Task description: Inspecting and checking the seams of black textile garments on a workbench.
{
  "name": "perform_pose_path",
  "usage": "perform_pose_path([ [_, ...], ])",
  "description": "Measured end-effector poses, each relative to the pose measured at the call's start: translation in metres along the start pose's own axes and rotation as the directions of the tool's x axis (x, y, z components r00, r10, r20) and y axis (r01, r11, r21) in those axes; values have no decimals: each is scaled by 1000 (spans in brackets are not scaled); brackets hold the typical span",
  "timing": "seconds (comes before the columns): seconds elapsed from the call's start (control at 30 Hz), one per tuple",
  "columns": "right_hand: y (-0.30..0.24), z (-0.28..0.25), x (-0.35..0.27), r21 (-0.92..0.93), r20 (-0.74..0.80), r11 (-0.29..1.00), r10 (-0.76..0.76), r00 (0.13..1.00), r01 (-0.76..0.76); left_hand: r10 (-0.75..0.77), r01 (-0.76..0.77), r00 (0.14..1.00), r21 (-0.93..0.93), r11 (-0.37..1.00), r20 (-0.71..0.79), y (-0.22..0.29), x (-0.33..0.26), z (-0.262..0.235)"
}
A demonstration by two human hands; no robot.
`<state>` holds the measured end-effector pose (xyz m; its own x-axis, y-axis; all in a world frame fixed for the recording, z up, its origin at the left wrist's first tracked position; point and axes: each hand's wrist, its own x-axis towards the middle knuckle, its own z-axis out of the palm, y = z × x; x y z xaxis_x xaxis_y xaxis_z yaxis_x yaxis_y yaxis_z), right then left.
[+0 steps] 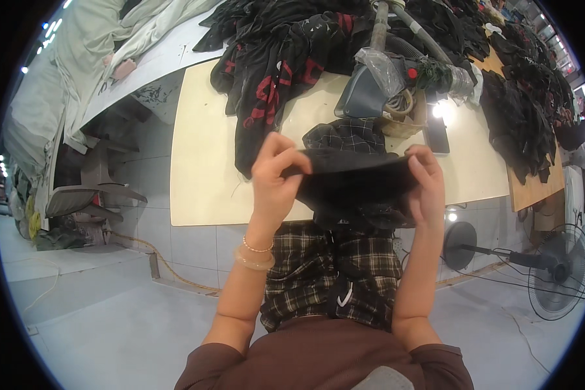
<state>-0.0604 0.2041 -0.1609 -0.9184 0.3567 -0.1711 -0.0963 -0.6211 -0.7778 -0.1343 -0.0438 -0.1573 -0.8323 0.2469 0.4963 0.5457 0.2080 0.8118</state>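
A black piece of fabric (357, 181) is stretched between my two hands above the table's near edge. My left hand (276, 170) pinches its left end, and my right hand (427, 183) grips its right end. The upper edge looks pulled apart like an opening, with a dark inside showing. Just behind it, a dark cloth with a thin white check (344, 134) lies on the pale yellow table (198, 156). Whether this cloth is joined to the black fabric is hidden. The fabric's lower part hangs near my lap.
Black garments with red print (273, 91) are heaped at the back left; more dark garments (520, 117) hang over the right side. A grey machine head (364, 91) and a basket (406, 117) stand behind my hands. A fan (556, 270) is at right, a chair (84, 195) at left.
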Motion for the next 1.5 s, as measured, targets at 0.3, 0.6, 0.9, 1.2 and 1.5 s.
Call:
perform_pose_path([
  [0.3, 13, -18, -3, -875, 438, 184, -99, 894, 449, -137, 164, 983, -249, 954, 122, 12, -11, 4],
  [0.6, 39, -11, -42, -892, 211, 431, 130, 969, 137, -337, 455, 797, -130, 881, 501, -14, -4, -32],
  [0.9, -268, -207, 48, -800, -203, 586, -464, 862, 127, -502, 404, 860, 724, 559, -93, -117, -21, -46],
  [1.2, -326, -52, -1, -624, 265, 128, -893, 363, 771, -387, 361, 920, 532, 766, -66, -123, -19, -33],
  [1.5, -27, -44, -26, -807, 178, 564, 513, 840, -174, -86, 64, 519, 61, 996, 850, 7, -55, -19],
])
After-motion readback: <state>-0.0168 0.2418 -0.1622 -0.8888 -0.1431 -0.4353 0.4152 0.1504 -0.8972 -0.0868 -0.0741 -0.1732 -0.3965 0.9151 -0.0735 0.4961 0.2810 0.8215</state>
